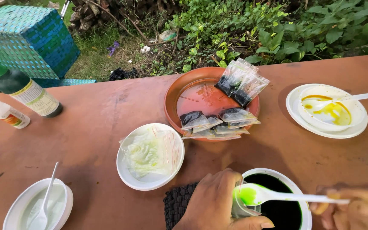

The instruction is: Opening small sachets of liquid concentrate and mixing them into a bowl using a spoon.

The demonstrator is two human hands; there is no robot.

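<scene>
Green bottle [24, 90] — terracotta tray [179, 91]

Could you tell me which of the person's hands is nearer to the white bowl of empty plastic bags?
Left. The left hand is just right of and below the white bowl of bags; the right hand is far to its right, holding a spoon.

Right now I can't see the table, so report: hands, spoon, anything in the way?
Left hand grips a small clear bag. Right hand holds white spoon, bowl green, at bag's mouth. Dark green liquid bowl beneath. Nothing between them.
</scene>
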